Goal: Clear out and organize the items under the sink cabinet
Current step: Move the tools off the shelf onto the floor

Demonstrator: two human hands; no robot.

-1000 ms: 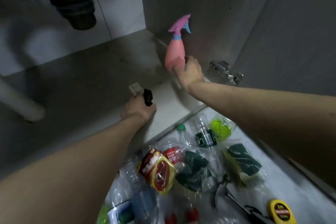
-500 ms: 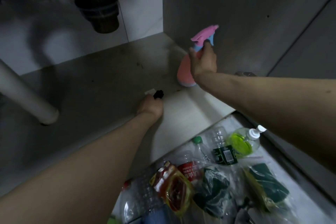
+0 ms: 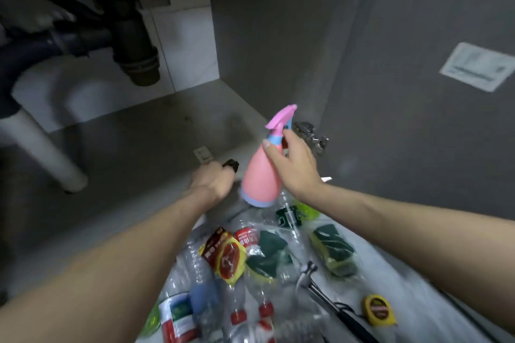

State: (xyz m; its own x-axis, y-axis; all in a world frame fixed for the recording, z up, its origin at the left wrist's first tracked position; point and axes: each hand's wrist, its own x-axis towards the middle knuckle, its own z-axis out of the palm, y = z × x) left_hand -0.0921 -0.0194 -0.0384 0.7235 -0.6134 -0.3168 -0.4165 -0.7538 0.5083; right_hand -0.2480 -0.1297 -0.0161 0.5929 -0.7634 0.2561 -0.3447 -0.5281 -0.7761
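Pink spray bottle (image 3: 260, 175) at frame centre, held upright by its neck in right hand (image 3: 296, 168) fingers (image 3: 271, 147) above the floor pile (image 3: 278, 259); best kept level and lowered onto bare floor; left hand (image 3: 213, 181) curled round a small black object (image 3: 232, 166).

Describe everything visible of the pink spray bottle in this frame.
The spray bottle looks like plastic: salmon-pink tapering body, pale blue base band and collar, pink trigger head. It is tilted, head up toward the cabinet's right wall, and lifted off the shelf, above the pile on the floor. The right hand grips its neck and shoulder. Contents cannot be seen.
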